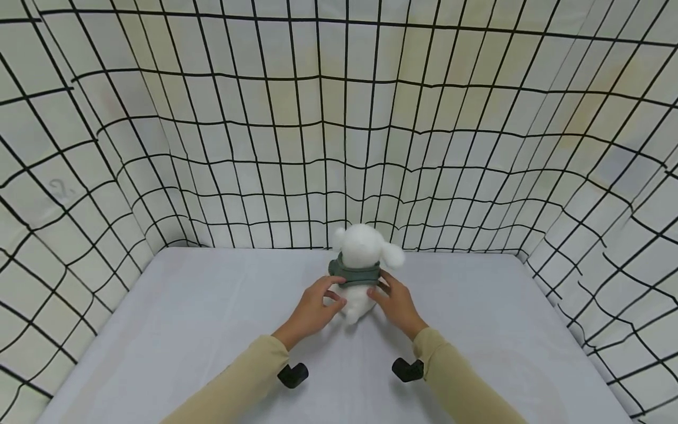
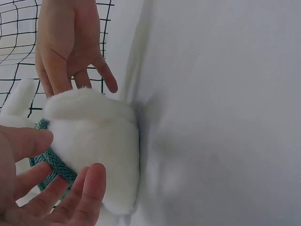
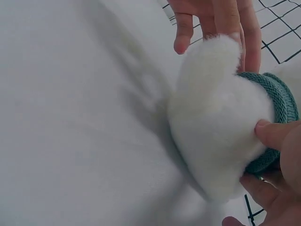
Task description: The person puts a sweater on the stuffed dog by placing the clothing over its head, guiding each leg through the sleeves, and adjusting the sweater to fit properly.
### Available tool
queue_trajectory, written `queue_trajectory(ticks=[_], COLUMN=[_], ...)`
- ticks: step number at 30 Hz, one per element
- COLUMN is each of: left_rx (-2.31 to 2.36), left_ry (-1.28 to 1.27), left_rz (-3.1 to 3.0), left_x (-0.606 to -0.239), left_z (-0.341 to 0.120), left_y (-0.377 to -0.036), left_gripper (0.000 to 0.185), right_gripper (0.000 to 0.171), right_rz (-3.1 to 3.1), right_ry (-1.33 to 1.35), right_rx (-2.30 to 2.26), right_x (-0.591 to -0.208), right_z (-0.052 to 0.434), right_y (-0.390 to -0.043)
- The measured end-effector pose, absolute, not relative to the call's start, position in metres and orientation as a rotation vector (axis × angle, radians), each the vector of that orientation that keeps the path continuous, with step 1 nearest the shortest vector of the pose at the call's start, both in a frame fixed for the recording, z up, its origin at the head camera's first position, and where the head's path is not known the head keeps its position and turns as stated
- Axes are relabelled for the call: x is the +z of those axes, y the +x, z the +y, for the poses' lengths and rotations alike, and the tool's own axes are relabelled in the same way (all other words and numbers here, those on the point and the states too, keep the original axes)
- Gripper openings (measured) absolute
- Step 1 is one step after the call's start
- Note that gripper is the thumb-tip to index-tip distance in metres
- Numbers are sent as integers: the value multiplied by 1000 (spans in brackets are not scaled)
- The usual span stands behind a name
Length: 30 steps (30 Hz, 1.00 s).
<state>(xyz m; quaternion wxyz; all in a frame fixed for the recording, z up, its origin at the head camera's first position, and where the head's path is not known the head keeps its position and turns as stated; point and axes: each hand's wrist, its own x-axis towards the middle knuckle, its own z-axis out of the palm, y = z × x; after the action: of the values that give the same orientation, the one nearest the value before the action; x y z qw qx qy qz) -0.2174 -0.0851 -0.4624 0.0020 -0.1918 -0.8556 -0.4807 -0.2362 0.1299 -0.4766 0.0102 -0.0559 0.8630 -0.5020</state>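
Observation:
A white plush toy (image 1: 362, 247) with floppy ears and a short tail is upright, its back toward me. Round its body goes a green knitted sweater (image 1: 355, 274). My left hand (image 1: 315, 306) is at the toy's left side, index finger at the sweater's lower edge; the left wrist view shows its fingers (image 2: 95, 179) spread over the toy. On the other side, my right hand (image 1: 398, 303) holds the toy lightly, its thumb (image 3: 269, 133) on the white fur by the hem and its fingers along the side. Some right fingertips are hidden beneath the sweater's edge.
The toy is near the back of a white table (image 1: 185, 330). Black grid netting (image 1: 326, 123) over white walls rises behind and on both sides. A black device (image 1: 293, 375) sits below my left wrist, and a similar black device (image 1: 408, 370) below my right.

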Motion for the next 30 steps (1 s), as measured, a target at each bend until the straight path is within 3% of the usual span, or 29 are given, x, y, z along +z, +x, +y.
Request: queue_trajectory(ticks=[8,16,30], left_rx=[-1215,-956,-983], left_ry=[-682,-654,-794], left_rz=[-2678,-2680,-2614], left_x=[-462,-459,-459], left_z=[-82,-81,-86], left_y=[-220,-236,-236], left_gripper=[32,15,17], right_gripper=[49,21,19], right_rz=[2769,3166,3215], right_ry=[-257,-514,-719], right_rx=[-1643,-1420,-1144], right_x=[-473,-472,-468], right_z=[125,120,132], right_y=[-239,-232,-224])
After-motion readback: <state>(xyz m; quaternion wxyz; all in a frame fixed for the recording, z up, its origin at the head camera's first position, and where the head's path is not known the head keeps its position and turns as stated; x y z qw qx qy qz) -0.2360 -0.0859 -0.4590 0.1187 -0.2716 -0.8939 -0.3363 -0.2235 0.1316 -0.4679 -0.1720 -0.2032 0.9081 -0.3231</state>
